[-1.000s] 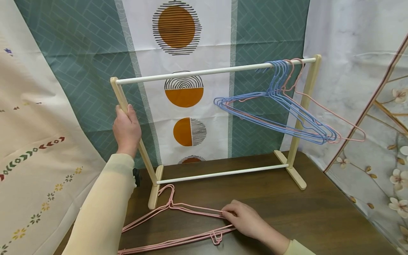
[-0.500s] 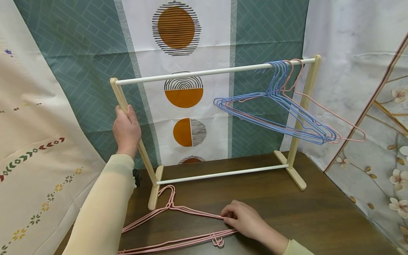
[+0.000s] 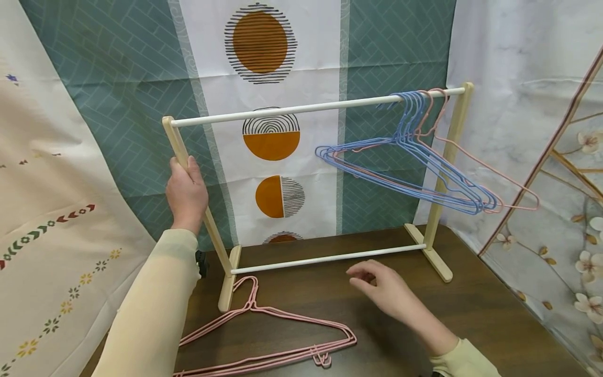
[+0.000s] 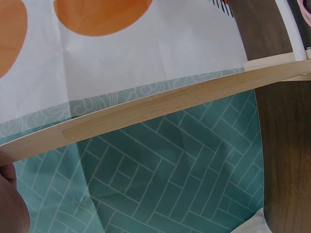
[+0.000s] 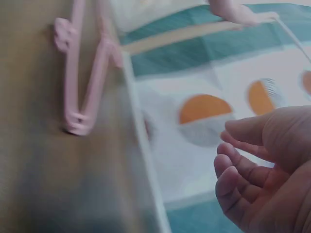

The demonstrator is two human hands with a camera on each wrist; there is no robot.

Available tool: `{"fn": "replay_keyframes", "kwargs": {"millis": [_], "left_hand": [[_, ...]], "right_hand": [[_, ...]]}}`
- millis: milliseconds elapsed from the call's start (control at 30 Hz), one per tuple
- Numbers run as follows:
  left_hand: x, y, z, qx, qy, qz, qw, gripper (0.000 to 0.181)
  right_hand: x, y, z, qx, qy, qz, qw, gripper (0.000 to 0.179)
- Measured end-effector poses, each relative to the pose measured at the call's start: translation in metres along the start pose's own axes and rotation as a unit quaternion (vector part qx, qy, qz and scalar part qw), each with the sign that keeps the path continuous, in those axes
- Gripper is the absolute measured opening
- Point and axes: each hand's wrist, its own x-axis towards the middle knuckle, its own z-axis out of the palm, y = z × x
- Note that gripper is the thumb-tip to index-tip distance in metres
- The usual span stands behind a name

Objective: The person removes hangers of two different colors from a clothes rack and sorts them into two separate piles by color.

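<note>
My left hand [image 3: 187, 193] grips the left wooden upright [image 3: 216, 235] of a small clothes rack, fingers wrapped round it below the top bar. In the left wrist view the upright [image 4: 146, 108] crosses the picture, with part of the hand at the left edge. My right hand [image 3: 383, 288] is in the air over the table, right of a stack of pink hangers [image 3: 301, 315]. Its fingers are loosely bent and hold nothing, as the right wrist view also shows. The pink hangers lie flat together, hooks beside the rack's left foot.
Several blue hangers [image 3: 400, 180] and a few pink hangers [image 3: 490, 166] hang at the right end of the white top bar [image 3: 292, 109]. A white lower bar [image 3: 330, 258] joins the feet on the brown table [image 3: 424, 324]. Patterned cloths [image 3: 400, 42] hang behind and at the sides.
My right hand has let go of the right corner of the pink hangers and moved up and to the right. The left hand keeps its grip on the upright.
</note>
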Motion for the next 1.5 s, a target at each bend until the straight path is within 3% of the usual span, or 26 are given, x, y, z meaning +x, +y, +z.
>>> {"fn": "replay_keyframes", "kwargs": {"millis": [167,400,667,967,1200,1400,1500], "left_hand": [[-0.001,0.0,-0.001,0.0,0.0,-0.005,1.0,0.064],[-0.001,0.0,-0.001,0.004,0.002,-0.003,1.0,0.062],[-0.003,0.002,-0.002,0.0,-0.004,-0.014,0.9999,0.065],[-0.003,0.002,-0.001,0.0,-0.004,-0.013,0.9999,0.067],[-0.002,0.001,-0.002,0.002,-0.002,-0.011,0.9999,0.068],[-0.002,0.002,-0.002,0.007,-0.003,-0.009,0.9999,0.067],[-0.003,0.003,-0.001,0.006,-0.005,-0.008,0.9999,0.067]], "right_hand": [[0.003,-0.006,-0.038,-0.007,0.053,0.026,0.9982,0.019],[-0.001,-0.008,-0.088,0.024,0.108,0.046,0.9928,0.036],[-0.009,0.003,-0.128,0.034,0.197,0.04,0.9789,0.045],[-0.016,0.013,-0.15,0.061,0.298,0.065,0.9505,0.045],[-0.016,0.019,-0.159,0.103,0.316,0.118,0.9359,0.05],[-0.013,0.028,-0.162,0.123,0.354,0.145,0.916,0.047],[-0.014,0.032,-0.163,0.112,0.352,0.147,0.9174,0.048]]}}
